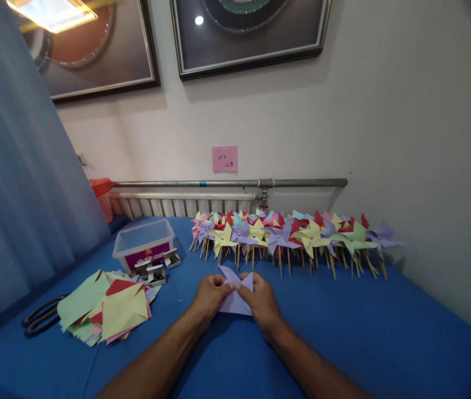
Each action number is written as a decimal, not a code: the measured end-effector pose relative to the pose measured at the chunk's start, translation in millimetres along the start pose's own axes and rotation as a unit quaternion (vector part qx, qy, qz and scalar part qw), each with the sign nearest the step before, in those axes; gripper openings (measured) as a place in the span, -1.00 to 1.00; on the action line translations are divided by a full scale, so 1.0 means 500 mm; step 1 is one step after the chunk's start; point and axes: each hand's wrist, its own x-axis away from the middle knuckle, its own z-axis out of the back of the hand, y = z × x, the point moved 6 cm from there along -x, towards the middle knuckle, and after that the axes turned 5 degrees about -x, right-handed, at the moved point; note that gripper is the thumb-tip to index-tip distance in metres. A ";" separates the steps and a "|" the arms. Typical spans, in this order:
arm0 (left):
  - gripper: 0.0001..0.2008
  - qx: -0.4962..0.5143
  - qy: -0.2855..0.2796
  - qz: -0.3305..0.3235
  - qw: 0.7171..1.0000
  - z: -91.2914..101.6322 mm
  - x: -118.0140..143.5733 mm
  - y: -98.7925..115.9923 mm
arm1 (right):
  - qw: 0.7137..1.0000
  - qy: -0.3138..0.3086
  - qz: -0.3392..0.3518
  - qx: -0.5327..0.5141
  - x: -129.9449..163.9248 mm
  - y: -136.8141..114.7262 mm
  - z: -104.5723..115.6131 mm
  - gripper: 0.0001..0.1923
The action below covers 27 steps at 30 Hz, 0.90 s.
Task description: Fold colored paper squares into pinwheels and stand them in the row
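My left hand (pixel 209 295) and my right hand (pixel 261 302) both grip one lilac paper square (pixel 235 299), pressed on the blue table (pixel 343 321) in front of me. Its corners are folded up toward the middle, with two points sticking up between my fingers. A long row of finished paper pinwheels (pixel 289 235) on wooden sticks lies just beyond my hands, in yellow, purple, red, green and pink.
A pile of cut coloured paper squares (pixel 108 310) lies at the left. Black scissors (pixel 42 318) rest beside it. A clear plastic box (pixel 144 244) and small open pin boxes (pixel 156 269) stand behind. A radiator and pipe (pixel 227 183) run along the wall.
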 end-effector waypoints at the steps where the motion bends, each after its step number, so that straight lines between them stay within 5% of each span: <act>1: -0.64 0.000 -0.002 0.000 1.000 0.000 0.001 0.001 | 1.000 0.003 -0.003 0.007 -0.001 -0.001 0.001 -0.65; 16: -0.70 0.129 0.032 0.024 0.991 0.039 -0.012 0.005 | 0.985 -0.067 -0.049 -0.149 0.021 -0.020 -0.007 -0.48; 20: -0.72 0.099 0.046 0.014 0.994 0.038 -0.009 0.010 | 0.983 -0.089 -0.041 -0.156 0.022 -0.018 -0.018 -0.38; 27: -0.75 0.031 0.042 -0.009 0.999 0.013 -0.006 0.002 | 0.985 -0.061 -0.034 -0.159 0.015 -0.003 -0.018 -0.51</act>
